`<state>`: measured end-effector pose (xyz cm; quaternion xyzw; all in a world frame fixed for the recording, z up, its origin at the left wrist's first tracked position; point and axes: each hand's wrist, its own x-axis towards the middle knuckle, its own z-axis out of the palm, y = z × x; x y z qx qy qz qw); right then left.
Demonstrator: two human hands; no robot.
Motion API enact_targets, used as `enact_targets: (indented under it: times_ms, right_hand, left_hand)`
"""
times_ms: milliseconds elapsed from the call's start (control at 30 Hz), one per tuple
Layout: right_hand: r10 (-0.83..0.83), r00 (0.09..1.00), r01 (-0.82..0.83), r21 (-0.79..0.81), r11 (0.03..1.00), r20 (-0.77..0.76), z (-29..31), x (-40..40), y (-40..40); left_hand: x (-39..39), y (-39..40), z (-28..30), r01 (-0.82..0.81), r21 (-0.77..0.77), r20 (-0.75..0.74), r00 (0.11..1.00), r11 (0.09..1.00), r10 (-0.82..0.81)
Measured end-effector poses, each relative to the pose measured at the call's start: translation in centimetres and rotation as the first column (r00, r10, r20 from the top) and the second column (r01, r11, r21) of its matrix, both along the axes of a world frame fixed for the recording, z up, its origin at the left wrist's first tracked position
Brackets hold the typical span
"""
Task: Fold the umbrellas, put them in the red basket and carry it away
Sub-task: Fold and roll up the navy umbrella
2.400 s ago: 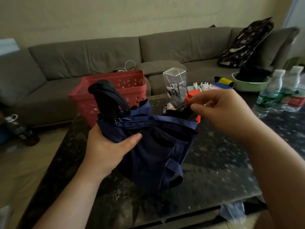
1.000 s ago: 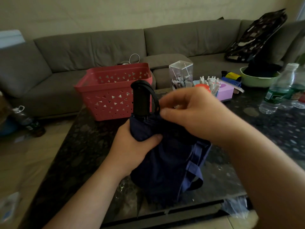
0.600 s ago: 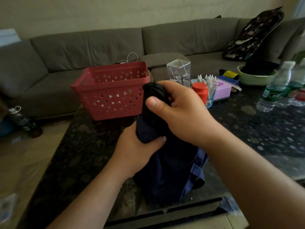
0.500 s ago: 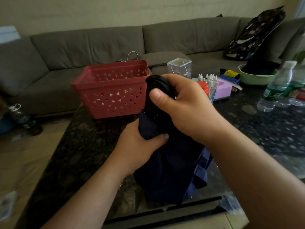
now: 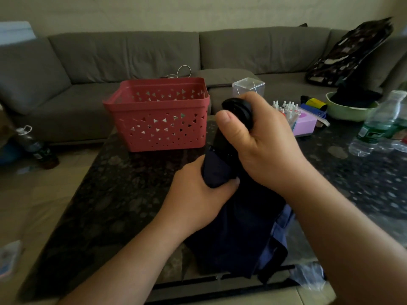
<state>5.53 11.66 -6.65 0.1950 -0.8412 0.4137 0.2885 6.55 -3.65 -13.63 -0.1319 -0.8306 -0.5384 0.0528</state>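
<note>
red basket [image 5: 160, 119] stands near the far left corner of the dark speckled counter [image 5: 114, 194], upright, with nothing visible in it. near the front edge the left hand [image 5: 198, 194] grips the gathered navy cloth of the umbrella [image 5: 237, 227], thumb pressed into the folds. just above it the right hand [image 5: 262, 146] is wrapped round the umbrella's black handle [image 5: 237, 108], thumb up its side. the loose cloth hangs down to the counter. toward the right edge lie a pink box [image 5: 305, 126], a green bowl [image 5: 348, 111] and plastic bottles [image 5: 378, 126].
</note>
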Motion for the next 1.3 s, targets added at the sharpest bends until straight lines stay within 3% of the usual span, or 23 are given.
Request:
enact_targets:
  times_ms: [167, 300, 400, 567, 633, 733, 800, 1000, 1167, 1300]
  right_hand:
    - [0.013, 0.998, -0.01, -0.057, 0.998, 0.055, -0.8, -0.8, 0.7]
    - [-0.105, 0.994, 0.109, -0.16, 0.981, 0.032, -1.2, -1.1, 0.0]
    - [-0.154, 0.988, 0.15, -0.189, 0.97, -0.005, -1.3, -1.1, -0.6]
    - [0.04, 0.999, -0.036, -0.23, 0.973, 0.013, -0.5, -1.2, 0.4]
    - [0.056, 0.998, -0.049, -0.264, 0.963, 0.018, -0.7, -1.5, 0.5]
    - [-0.054, 0.998, 0.065, -0.38, 0.923, 0.039, -1.1, -1.9, -0.2]
    - [-0.084, 0.995, 0.099, -0.433, 0.896, 0.054, -1.0, -2.0, -0.6]
    - [0.149, 0.988, -0.112, -0.487, 0.866, 0.038, -0.2, -1.6, 0.4]
    - [0.101, 0.989, -0.022, -0.567, 0.823, 0.109, -1.0, -1.8, -0.4]
    - [0.285, 0.939, -0.176, -0.439, 0.881, 0.194, -1.0, -1.6, 1.1]
  left_hand:
    - [0.2, -0.1, 0.1, 0.13, 0.011, 0.101, 0.986, 0.991, -0.131]
    - [0.2, 0.8, 0.2, -0.059, -0.087, 0.013, 0.998, 0.994, 0.06]
    - [0.4, 1.3, 0.3, -0.14, -0.076, -0.047, 0.989, 0.987, 0.137]
    - [0.4, 0.4, 0.8, 0.179, 0.043, 0.127, 0.975, 0.983, -0.183]
    - [0.3, 0.3, 1.0, 0.145, -0.004, 0.091, 0.985, 0.989, -0.144]
    - [0.1, 0.8, 1.5, -0.007, -0.165, -0.024, 1.0, 0.986, 0.003]
    - [0.2, 1.1, 2.0, -0.052, -0.177, -0.056, 0.998, 0.983, 0.043]
    - [0.5, 0.5, 2.2, 0.148, -0.044, 0.052, 0.988, 0.988, -0.146]
    - [0.2, 0.3, 1.3, 0.007, -0.108, -0.063, 0.998, 0.994, -0.013]
    - [-0.2, -0.8, 1.4, 0.011, -0.12, -0.057, 0.998, 0.993, -0.018]
